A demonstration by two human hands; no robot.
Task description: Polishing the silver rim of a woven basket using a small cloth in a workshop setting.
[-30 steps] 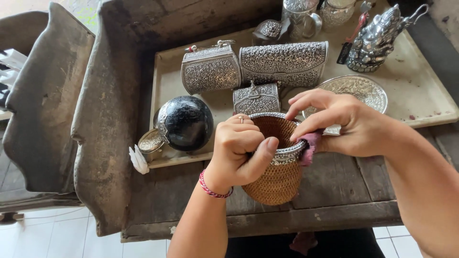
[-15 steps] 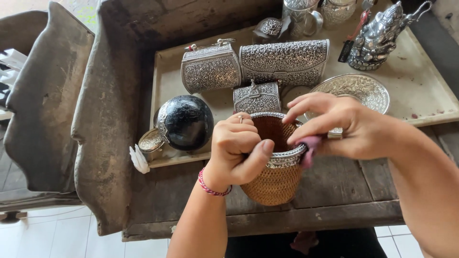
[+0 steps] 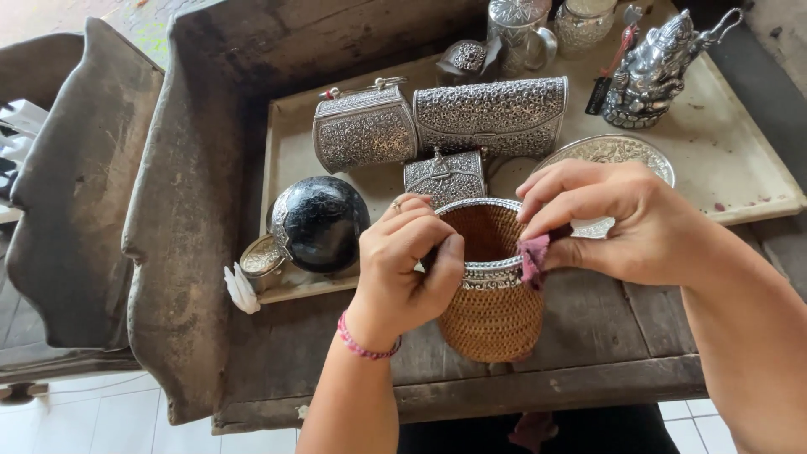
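My left hand grips a small woven brown basket cup with an ornate silver rim, thumb over the rim's near edge. My right hand pinches a small pink cloth against the right side of that rim. The cup is held upright just above the front of a dark wooden table. A red string bracelet circles my left wrist and a ring sits on one left finger.
A pale tray behind holds embossed silver purses, a smaller silver box, a black round box with silver trim, a silver dish, a silver figurine and jars. Carved dark wood stands left.
My right hand has slid the pink cloth along the rim's right side, and my left thumb has shifted on the near edge. The cup turned slightly and sits a little lower.
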